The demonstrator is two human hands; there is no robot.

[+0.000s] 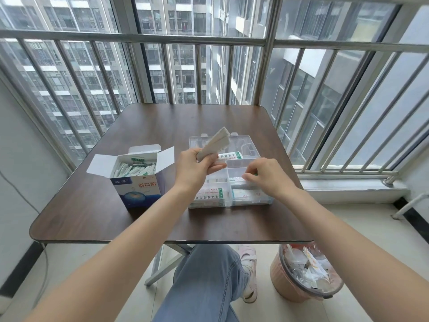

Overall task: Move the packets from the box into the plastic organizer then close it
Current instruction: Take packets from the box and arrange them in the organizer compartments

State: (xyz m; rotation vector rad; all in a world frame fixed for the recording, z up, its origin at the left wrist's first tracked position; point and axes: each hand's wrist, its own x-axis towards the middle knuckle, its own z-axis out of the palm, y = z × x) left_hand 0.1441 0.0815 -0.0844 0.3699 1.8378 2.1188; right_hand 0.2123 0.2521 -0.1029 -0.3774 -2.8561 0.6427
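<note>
From the head camera, a dark wooden table (92, 217) stands against a barred balcony window. On its left side sits an open blue-and-white bandage box (137, 182), flaps spread, still well stocked with thin white-and-green packets (133, 169) standing loosely on edge.

Just right of it lies the clear plastic organizer (232, 182), its lid (246, 145) hinged back flat on the far side. Several of its compartments already hold packets and printed sachets.

The left hand (195, 166) is raised above the organizer's left edge and grips a small stack of packets (214, 144) by the lower end, so the stack fans upward and away.

The right hand (264, 176) is down in a right-hand compartment, fingers curled and pinching what looks like one packet; the packet itself is mostly hidden.

The packets look feather-light, thin and papery: they should flex easily and slide over one another, so a loosely held stack could splay or shed one. A firm pinch across the flat faces near one end, thumb opposing fingers, seems the safest hold. The organizer appears to be rigid, light plastic; the lid probably needs pressing at its front latches.

A pink waste bin (304, 275) stands on the floor under the table's right corner.
</note>
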